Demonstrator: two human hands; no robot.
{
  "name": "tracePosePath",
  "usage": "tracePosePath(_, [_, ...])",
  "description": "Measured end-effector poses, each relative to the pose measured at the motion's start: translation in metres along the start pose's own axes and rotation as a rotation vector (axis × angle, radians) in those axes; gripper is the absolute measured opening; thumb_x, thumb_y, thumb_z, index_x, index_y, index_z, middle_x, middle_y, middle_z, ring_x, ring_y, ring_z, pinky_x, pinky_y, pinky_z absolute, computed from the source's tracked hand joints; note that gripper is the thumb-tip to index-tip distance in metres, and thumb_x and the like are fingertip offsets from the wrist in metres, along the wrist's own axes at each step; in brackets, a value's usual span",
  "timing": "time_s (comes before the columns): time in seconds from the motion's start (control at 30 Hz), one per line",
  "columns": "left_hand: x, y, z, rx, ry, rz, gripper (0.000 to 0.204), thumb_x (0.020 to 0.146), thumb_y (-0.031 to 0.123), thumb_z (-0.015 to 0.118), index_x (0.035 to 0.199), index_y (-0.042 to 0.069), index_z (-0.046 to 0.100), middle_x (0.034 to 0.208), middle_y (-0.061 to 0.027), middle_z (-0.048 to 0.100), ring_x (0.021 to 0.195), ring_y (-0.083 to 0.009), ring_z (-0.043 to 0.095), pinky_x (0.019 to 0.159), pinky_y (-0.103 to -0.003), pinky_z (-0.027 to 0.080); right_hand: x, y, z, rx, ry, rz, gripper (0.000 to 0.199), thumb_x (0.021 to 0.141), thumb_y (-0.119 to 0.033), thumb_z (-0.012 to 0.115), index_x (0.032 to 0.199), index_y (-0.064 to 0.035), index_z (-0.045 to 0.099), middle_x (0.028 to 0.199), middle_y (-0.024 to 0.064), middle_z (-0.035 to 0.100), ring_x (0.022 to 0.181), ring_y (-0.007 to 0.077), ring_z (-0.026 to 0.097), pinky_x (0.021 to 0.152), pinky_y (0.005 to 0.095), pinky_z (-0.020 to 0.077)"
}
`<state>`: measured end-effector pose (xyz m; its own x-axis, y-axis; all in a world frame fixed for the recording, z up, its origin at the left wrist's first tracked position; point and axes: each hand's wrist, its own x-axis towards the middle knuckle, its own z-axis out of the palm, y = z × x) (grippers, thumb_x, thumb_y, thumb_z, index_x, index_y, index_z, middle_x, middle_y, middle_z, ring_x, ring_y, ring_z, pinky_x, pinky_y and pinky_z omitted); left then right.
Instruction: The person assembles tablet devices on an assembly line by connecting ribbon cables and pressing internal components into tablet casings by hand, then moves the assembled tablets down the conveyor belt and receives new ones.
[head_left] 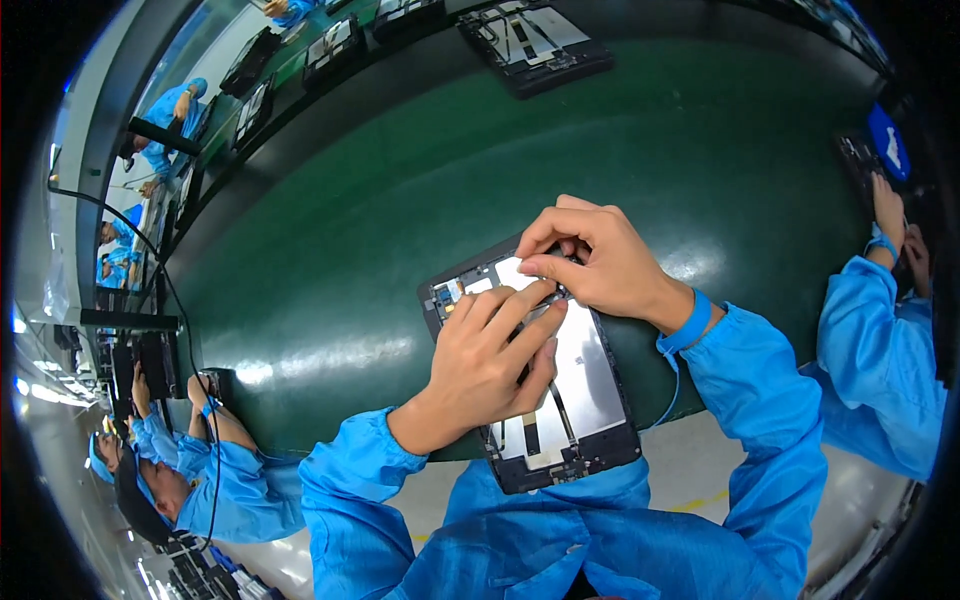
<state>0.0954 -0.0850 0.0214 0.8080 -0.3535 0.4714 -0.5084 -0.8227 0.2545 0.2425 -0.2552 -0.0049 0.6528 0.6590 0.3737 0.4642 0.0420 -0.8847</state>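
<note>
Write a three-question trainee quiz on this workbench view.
1. True or false: both hands rest on the opened tablet.
2. Which wrist wears the blue strap? A) left B) right C) neither
3. Fill in: the tablet lies on a ____ belt.

Key: 1 true: the left hand and right hand both touch it. 2 B. 3 green.

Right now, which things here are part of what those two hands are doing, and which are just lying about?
In use:
left hand
right hand
open tablet
blue wrist strap

Lying about:
second open tablet
dark trays
green belt
</note>
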Motion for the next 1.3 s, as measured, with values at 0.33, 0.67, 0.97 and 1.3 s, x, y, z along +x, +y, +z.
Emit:
tracePosePath(0.33, [0.000, -0.004, -0.002, -0.044, -0.054, 0.006, 0.047, 0.082, 0.006, 0.076, 0.128, 0.000, 0.077, 0.129, -0.0108, 0.074, 0.106, -0.0294, 0.066, 0.084, -0.042, 0.051, -0.003, -0.010, 0.000, -0.051, 0.002, 0.049, 0.022, 0.088, -0.002, 0.083, 0.110, -0.0065, 0.084, 0.101, 0.0074, 0.077, 0.082, 0.0167, 0.059, 0.070, 0.0324, 0.0485])
tracePosePath(0.67, [0.003, -0.004, -0.005, -0.079, -0.041, 0.003, 0.046, 0.081, 0.007, 0.076, 0.127, 0.002, 0.078, 0.127, -0.0100, 0.075, 0.100, -0.0295, 0.066, 0.085, -0.042, 0.050, -0.007, -0.001, -0.020, 0.164, -0.341, 0.070, 0.087, 0.076, 0.016, 0.057, 0.160, -0.0050, 0.054, 0.162, 0.0197, 0.056, 0.156, 0.0347, 0.050, 0.133, 0.0467, 0.0389])
tracePosePath(0.97, [0.003, -0.007, -0.003, -0.100, -0.015, 0.008, 0.050, 0.079, 0.008, 0.075, 0.128, 0.003, 0.079, 0.125, -0.0092, 0.077, 0.098, -0.0285, 0.066, 0.084, -0.041, 0.048, -0.002, -0.003, -0.027, 0.372, -0.437, 0.136, 0.084, 0.084, 0.019, 0.062, 0.164, -0.0032, 0.047, 0.163, 0.0224, 0.055, 0.160, 0.0348, 0.048, 0.132, 0.0456, 0.0406])
tracePosePath(1.3, [0.000, -0.007, -0.002, -0.113, 0.009, 0.014, 0.047, 0.080, 0.007, 0.077, 0.127, 0.003, 0.079, 0.125, -0.0090, 0.076, 0.100, -0.0280, 0.067, 0.084, -0.042, 0.049, -0.002, -0.009, -0.025, 0.437, -0.453, 0.223, 0.096, 0.084, 0.020, 0.059, 0.173, -0.0074, 0.034, 0.166, 0.0228, 0.053, 0.162, 0.0341, 0.044, 0.134, 0.0447, 0.0367])
